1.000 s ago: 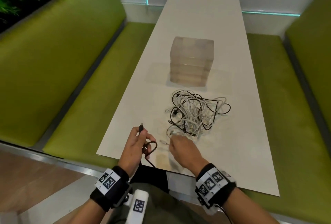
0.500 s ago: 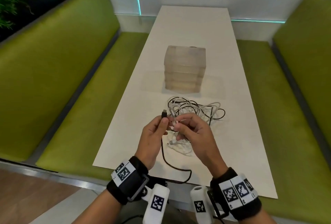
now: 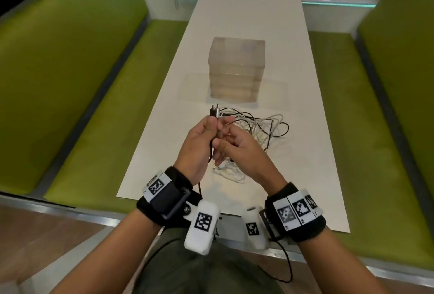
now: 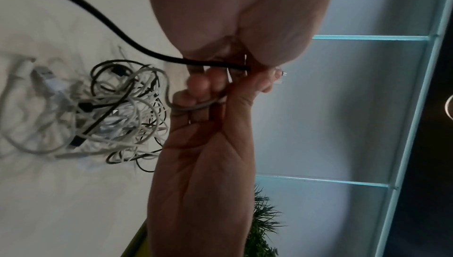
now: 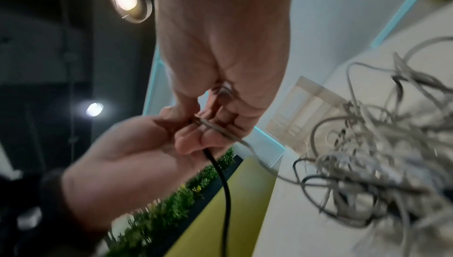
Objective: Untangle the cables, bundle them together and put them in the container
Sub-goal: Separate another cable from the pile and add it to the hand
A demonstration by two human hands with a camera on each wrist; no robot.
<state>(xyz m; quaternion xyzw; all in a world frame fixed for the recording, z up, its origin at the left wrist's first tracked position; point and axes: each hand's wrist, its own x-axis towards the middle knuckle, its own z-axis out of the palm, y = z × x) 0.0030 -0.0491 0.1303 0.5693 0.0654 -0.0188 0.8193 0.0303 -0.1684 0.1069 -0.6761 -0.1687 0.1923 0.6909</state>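
Green benches [image 3: 77, 87] run along both sides of a long white table [image 3: 312, 143], with a leafy hedge [image 5: 171, 201] past the bench to the left of the table. Above the near end of the table the left hand [image 3: 199, 145] is raised, its fingers and thumb curled round two cable ends held together, so that two plugs [image 3: 215, 111] stick up side by side above the fist. From under this hand a black cable [image 3: 210, 152] hangs down toward the near edge of the table; the left wrist view shows it sweeping away as a thick dark line [image 4: 102, 19].

Just right of it, and touching it, the right hand [image 3: 239, 152] has its fingers bent around a white cable [image 5: 220, 129] that crosses them and runs off into the tangle. In the right wrist view the fingertips [image 5: 193, 141] of both hands meet over the black and white strands.

On the table beyond and under the hands lies the tangle [image 3: 260, 129] of white and black cables, a loose heap with loops spilling right and a white coil trailing toward the near edge. Farther along the table, behind the tangle and apart from it, stands the container [image 3: 237, 70], a frosted clear box, upright near the middle of the table. Whether it is lidded I cannot tell.
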